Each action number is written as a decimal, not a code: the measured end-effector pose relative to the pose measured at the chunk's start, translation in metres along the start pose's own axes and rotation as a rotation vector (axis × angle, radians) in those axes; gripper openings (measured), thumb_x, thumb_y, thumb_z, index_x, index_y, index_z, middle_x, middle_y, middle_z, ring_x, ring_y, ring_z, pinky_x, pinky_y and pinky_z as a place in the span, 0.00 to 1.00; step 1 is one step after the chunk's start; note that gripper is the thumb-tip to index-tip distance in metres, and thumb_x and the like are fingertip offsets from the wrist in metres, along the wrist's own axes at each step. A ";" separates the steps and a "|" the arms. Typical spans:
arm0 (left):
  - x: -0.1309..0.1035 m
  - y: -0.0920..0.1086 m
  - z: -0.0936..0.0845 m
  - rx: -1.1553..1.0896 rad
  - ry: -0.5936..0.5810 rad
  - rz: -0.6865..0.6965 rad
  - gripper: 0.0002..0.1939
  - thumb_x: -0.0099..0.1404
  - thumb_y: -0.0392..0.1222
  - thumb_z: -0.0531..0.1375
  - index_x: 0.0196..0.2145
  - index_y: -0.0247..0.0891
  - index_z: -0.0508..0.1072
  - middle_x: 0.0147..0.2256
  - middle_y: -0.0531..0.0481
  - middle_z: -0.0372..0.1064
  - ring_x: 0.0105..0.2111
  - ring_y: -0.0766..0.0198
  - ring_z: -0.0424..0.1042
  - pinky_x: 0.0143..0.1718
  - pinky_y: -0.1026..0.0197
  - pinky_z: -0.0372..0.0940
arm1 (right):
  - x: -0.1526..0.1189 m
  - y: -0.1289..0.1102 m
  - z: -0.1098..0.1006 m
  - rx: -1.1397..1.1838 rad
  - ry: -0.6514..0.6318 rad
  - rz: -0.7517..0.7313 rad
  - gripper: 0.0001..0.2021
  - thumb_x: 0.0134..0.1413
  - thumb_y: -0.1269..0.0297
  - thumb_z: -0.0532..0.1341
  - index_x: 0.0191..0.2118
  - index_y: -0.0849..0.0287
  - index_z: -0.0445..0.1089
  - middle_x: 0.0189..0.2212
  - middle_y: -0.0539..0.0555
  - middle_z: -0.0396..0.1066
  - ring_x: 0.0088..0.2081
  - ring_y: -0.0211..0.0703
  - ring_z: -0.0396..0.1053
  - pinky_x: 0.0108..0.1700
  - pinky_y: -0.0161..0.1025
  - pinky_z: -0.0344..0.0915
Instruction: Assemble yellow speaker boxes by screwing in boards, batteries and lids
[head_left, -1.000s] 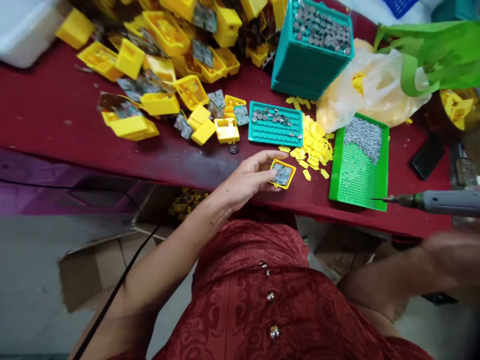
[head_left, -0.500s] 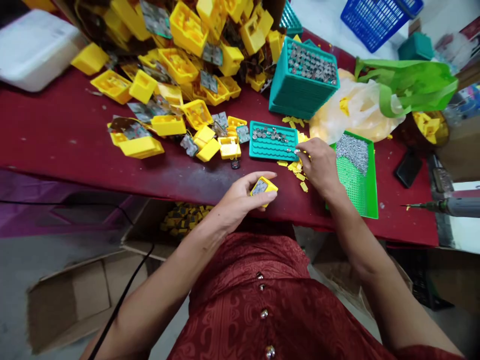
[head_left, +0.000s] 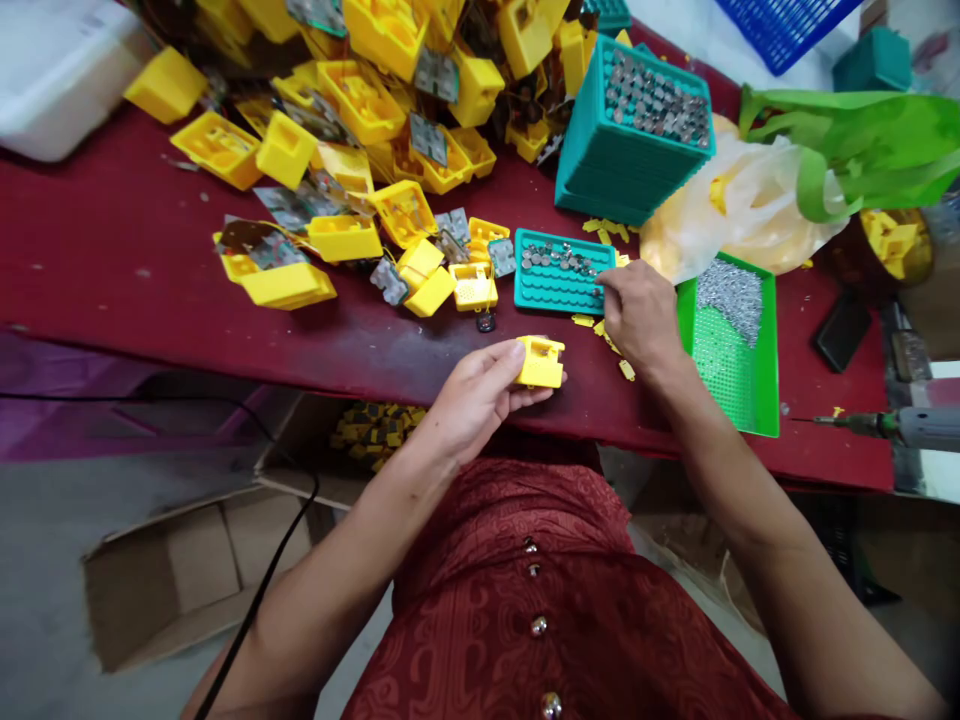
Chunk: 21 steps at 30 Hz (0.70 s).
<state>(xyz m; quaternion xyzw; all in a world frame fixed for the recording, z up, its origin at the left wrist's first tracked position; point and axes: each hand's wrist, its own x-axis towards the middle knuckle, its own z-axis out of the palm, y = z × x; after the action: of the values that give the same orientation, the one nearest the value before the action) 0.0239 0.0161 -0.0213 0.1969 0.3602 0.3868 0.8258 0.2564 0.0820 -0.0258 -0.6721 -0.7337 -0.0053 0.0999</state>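
Between the thumb and fingers of my left hand point(head_left: 487, 392) is a small yellow case point(head_left: 541, 362), its notched, hollow side showing. My right hand point(head_left: 641, 315) has its fingertips pinched together at the right end of a shallow teal tray point(head_left: 559, 299). Small round metal cells point(head_left: 559, 260) lie in the tray's upper rows. What the right fingertips hold is too small to make out. Small yellow pieces point(head_left: 626, 370) lie on the red cloth beside and under that hand.
Yellow housings with circuit boards point(head_left: 360, 100) are heaped at the back left. Behind the tray stands a teal tray stack point(head_left: 615, 150). A green tray point(head_left: 766, 380) of metal parts, a plastic bag point(head_left: 765, 205), a phone point(head_left: 841, 332) and a screwdriver tool point(head_left: 922, 427) are at the right.
My left hand has turned the yellow case, so its grey face no longer shows and its hollow side does. The right fingertips remain at the tray's right end. The whole view has shifted slightly.
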 end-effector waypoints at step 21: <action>0.000 -0.006 -0.005 0.064 0.054 0.108 0.17 0.62 0.42 0.73 0.48 0.38 0.80 0.48 0.46 0.81 0.47 0.62 0.79 0.52 0.60 0.73 | -0.055 -0.091 -0.029 0.999 -0.124 0.241 0.07 0.53 0.61 0.66 0.32 0.59 0.78 0.30 0.51 0.79 0.30 0.37 0.71 0.35 0.38 0.66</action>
<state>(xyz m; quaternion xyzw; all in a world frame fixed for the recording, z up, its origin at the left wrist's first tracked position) 0.0233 0.0120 -0.0282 0.2319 0.3833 0.4243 0.7869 0.1749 0.0146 0.0056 -0.6212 -0.5685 0.3972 0.3650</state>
